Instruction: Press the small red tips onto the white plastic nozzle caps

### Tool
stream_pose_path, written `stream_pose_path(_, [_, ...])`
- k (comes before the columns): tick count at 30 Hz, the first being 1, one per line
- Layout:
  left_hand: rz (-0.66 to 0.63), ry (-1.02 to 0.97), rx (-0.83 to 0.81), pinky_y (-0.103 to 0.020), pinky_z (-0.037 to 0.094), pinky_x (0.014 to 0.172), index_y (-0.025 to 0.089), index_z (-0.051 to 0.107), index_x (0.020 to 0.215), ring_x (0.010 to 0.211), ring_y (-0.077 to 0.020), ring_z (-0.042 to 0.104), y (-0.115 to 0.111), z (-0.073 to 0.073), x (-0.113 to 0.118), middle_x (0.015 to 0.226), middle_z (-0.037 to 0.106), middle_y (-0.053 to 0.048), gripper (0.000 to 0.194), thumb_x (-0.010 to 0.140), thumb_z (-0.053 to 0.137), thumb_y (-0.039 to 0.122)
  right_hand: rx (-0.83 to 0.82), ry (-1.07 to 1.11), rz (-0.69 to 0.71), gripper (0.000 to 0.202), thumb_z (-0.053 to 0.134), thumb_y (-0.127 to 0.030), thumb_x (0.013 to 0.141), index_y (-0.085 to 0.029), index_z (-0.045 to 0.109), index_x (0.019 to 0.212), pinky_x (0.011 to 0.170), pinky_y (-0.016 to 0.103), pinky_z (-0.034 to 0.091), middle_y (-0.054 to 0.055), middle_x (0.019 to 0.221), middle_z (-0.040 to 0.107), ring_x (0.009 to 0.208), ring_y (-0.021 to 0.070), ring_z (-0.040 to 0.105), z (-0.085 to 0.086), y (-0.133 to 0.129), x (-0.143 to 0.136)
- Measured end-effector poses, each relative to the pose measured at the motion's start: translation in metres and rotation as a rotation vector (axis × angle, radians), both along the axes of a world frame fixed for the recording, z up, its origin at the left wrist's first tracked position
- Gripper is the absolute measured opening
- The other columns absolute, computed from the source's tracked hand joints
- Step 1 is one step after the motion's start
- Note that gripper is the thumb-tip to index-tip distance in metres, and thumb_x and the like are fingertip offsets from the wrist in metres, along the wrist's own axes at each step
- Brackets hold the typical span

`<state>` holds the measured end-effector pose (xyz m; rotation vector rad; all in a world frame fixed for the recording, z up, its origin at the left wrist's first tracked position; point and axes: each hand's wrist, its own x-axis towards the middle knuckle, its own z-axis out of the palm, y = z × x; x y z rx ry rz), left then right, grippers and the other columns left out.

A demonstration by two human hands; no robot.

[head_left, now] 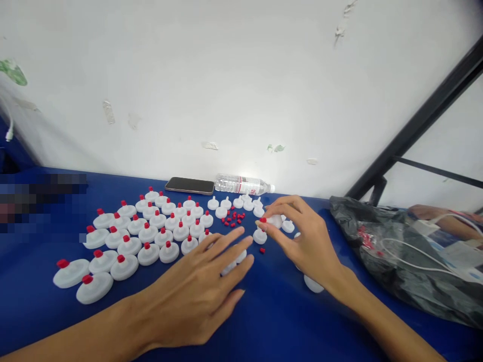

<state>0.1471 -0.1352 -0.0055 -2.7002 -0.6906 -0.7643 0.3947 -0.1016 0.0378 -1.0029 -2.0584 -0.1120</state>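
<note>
My right hand [307, 236] pinches a small red cap [263, 220] between thumb and forefinger. Just beneath it is a white round lid with a spout [259, 237]; whether cap and spout touch, I cannot tell. My left hand [202, 284] is open, fingers spread, hovering over or beside the white lids and partly covering some. On the left stand several white lids with red caps on their spouts [148, 233]. Bare-spouted lids [213, 203] sit farther back, near a scatter of loose red caps [233, 224]. One more white lid [313, 284] lies partly under my right wrist.
A phone [189, 185] and a clear water bottle [241, 184] lie along the wall at the back of the blue table [271, 322]. To the right, a black plastic bag [377, 274] carries a clear packet of red pieces [366, 240] and a white cable. A dark metal frame [430, 105] slants above.
</note>
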Motion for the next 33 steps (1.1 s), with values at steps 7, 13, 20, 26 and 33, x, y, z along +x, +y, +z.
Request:
stream_pose_path(7, [0.071, 0.214, 0.127, -0.054, 0.038, 0.113, 0.013, 0.064, 0.132, 0.131, -0.0363, 0.057, 0.01, -0.011, 0.001, 0.131, 0.069, -0.013, 0.035, 0.103, 0.053, 0.03, -0.098, -0.127, 0.042, 0.002, 0.074, -0.024, 0.097, -0.023, 0.073, 0.096, 0.085, 0.037, 0.051, 0.002, 0.091, 0.077, 0.087, 0.0211, 0.07, -0.009, 0.004, -0.002])
stream_pose_path(13, [0.249, 0.146, 0.199, -0.057, 0.043, 0.108, 0.012, 0.074, 0.102, 0.115, -0.0371, 0.061, 0.018, -0.014, -0.002, 0.109, 0.071, -0.015, 0.026, 0.102, 0.053, 0.027, -0.221, -0.215, 0.19, 0.005, 0.071, -0.024, 0.1, -0.023, 0.072, 0.104, 0.11, 0.046, 0.043, -0.001, 0.101, 0.082, 0.087, 0.018, 0.075, -0.022, 0.004, -0.005])
stream_pose_path(20, [0.268, 0.106, 0.156, -0.06, 0.043, 0.108, 0.011, 0.074, 0.108, 0.121, -0.0399, 0.059, 0.021, -0.012, -0.002, 0.115, 0.069, -0.019, 0.023, 0.096, 0.056, 0.019, -0.121, -0.243, 0.057, 0.017, 0.063, -0.035, 0.104, -0.023, 0.075, 0.103, 0.1, 0.044, 0.05, 0.003, 0.1, 0.082, 0.093, 0.0232, 0.076, 0.0, 0.008, 0.008])
stream_pose_path(26, [0.239, 0.16, 0.165, -0.058, 0.036, 0.115, 0.007, 0.067, 0.131, 0.136, -0.0414, 0.052, 0.026, -0.015, 0.006, 0.132, 0.067, -0.02, 0.038, 0.098, 0.056, 0.022, -0.366, -0.452, -0.502, 0.035, 0.053, -0.048, 0.103, -0.024, 0.078, 0.103, 0.065, 0.036, 0.049, 0.005, 0.083, 0.08, 0.071, 0.0267, 0.073, 0.032, 0.028, 0.067])
stream_pose_path(33, [0.252, 0.191, 0.097, -0.059, 0.024, 0.12, 0.002, 0.06, 0.141, 0.147, -0.044, 0.042, 0.033, -0.015, 0.008, 0.145, 0.063, -0.021, 0.051, 0.094, 0.054, 0.019, -0.747, -0.618, -0.446, 0.012, 0.073, -0.035, 0.087, -0.025, 0.081, 0.087, 0.062, 0.031, 0.05, 0.003, 0.078, 0.08, 0.072, 0.0247, 0.076, 0.016, 0.04, 0.095])
